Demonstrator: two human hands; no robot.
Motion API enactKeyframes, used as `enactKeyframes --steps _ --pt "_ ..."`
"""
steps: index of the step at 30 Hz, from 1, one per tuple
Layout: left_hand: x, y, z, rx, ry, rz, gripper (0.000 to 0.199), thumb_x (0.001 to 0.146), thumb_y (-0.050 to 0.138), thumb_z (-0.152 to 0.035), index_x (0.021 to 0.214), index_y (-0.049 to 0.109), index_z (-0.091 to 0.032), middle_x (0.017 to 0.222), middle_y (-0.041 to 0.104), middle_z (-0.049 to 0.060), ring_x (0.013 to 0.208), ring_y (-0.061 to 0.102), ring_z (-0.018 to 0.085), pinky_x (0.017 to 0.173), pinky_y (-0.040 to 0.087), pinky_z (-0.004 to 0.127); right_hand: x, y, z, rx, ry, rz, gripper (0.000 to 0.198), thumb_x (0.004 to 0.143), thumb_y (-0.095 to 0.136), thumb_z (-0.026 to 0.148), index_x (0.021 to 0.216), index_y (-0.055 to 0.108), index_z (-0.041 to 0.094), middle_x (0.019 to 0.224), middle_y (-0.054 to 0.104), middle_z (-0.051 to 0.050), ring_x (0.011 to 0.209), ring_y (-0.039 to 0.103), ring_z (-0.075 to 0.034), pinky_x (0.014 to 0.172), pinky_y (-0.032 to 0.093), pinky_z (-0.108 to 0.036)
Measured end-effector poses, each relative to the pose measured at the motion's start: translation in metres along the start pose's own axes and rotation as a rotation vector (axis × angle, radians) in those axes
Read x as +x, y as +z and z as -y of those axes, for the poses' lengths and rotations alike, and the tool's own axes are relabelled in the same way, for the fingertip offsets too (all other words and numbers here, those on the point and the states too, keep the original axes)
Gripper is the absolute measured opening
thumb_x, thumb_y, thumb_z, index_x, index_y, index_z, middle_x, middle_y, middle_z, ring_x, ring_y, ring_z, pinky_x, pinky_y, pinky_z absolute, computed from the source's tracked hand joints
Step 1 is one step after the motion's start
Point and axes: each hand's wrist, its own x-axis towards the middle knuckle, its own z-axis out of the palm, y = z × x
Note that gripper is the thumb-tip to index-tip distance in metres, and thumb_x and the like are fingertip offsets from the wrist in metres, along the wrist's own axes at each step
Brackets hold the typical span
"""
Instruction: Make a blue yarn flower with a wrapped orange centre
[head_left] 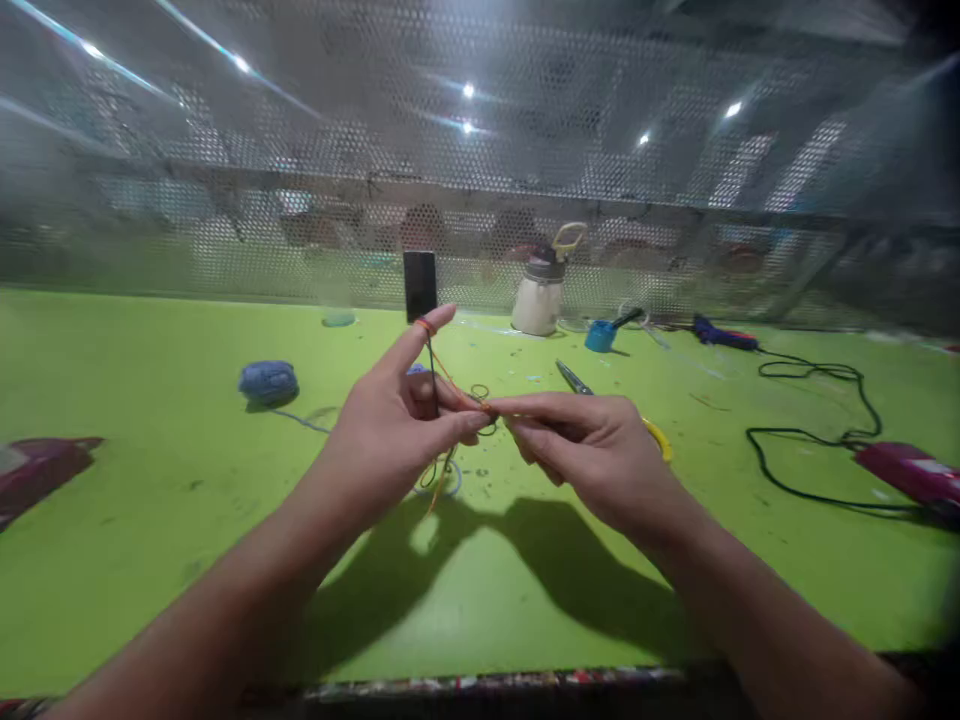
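Observation:
Orange and dark yarn (444,370) loops round the raised index finger of my left hand (397,405) and runs down to its thumb. There the thumb and other fingers pinch the strands. My right hand (592,445) meets it, thumb and index fingertip closed on the same small bit of yarn; a tool between them, if any, cannot be made out. Loose yarn ends hang below the left hand. Scissors (574,378) with a yellow handle lie behind my right hand, partly hidden by it.
A blue-grey yarn ball (268,382) sits on the green table (150,560) at left. Farther back stand a dark phone (420,285), a white bottle (538,300) and a blue pot (600,336). Dark cord (810,436) leads to a maroon bundle (904,472). Perforated metal (480,160) rises behind.

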Motion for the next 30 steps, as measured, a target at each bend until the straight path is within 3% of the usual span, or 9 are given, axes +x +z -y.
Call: enactKeyframes --steps 5,8,11,14,19,23,30 --pt "0.0 0.0 0.005 0.142 0.058 0.023 0.087 0.075 0.073 -0.015 0.15 0.034 -0.032 0.065 0.063 -0.004 0.062 0.063 0.017 0.062 0.052 0.029 0.001 -0.001 0.0 -0.008 0.025 0.049 0.022 0.081 0.063 0.013 0.096 0.079 0.017 0.055 0.052 0.004 0.049 0.037 -0.007 0.043 0.028 -0.021" --pt "-0.005 0.005 0.012 0.369 0.195 -0.022 0.078 0.079 0.066 -0.011 0.148 0.038 -0.033 0.066 0.063 -0.004 0.062 0.061 0.015 0.066 0.05 0.028 0.002 0.002 -0.005 0.052 0.12 0.039 0.019 0.079 0.066 0.015 0.092 0.079 0.017 0.052 0.052 0.005 0.046 0.037 -0.007 0.042 0.029 -0.021" --pt "-0.01 0.011 0.016 0.524 0.362 -0.132 0.07 0.083 0.061 -0.008 0.145 0.044 -0.035 0.074 0.065 -0.003 0.065 0.058 0.013 0.072 0.048 0.027 0.002 0.011 -0.009 0.254 0.242 -0.025 0.016 0.078 0.07 0.023 0.092 0.076 0.016 0.052 0.054 0.005 0.043 0.04 -0.007 0.041 0.03 -0.02" --pt "-0.01 0.014 0.014 0.369 0.33 -0.201 0.067 0.08 0.066 -0.011 0.141 0.05 -0.032 0.075 0.067 -0.003 0.069 0.06 0.013 0.075 0.049 0.027 0.0 0.021 -0.009 0.491 0.293 -0.079 0.017 0.078 0.073 0.026 0.091 0.073 0.016 0.056 0.058 0.004 0.043 0.044 -0.006 0.04 0.03 -0.019" --pt "0.0 0.009 0.006 -0.211 0.022 -0.111 0.076 0.067 0.08 -0.012 0.138 0.051 -0.017 0.069 0.069 -0.002 0.063 0.062 0.013 0.067 0.051 0.025 -0.001 0.023 -0.008 0.612 0.231 -0.088 0.014 0.078 0.074 0.024 0.09 0.071 0.017 0.056 0.058 0.004 0.044 0.043 -0.004 0.04 0.031 -0.017" --pt "0.002 0.004 0.004 -0.358 -0.065 -0.04 0.075 0.065 0.083 -0.01 0.133 0.055 -0.017 0.067 0.069 -0.004 0.061 0.063 0.01 0.064 0.049 0.021 -0.002 0.017 -0.009 0.464 0.103 -0.081 0.017 0.083 0.071 0.024 0.099 0.072 0.019 0.056 0.057 0.004 0.045 0.045 -0.006 0.039 0.034 -0.017" --pt "0.0 0.0 -0.001 -0.351 -0.06 -0.032 0.07 0.065 0.085 -0.01 0.129 0.058 -0.016 0.064 0.069 -0.005 0.062 0.063 0.009 0.066 0.05 0.02 -0.004 0.009 -0.003 0.016 -0.117 -0.115 0.018 0.086 0.066 0.021 0.103 0.072 0.016 0.06 0.058 0.004 0.046 0.048 -0.007 0.04 0.038 -0.021"
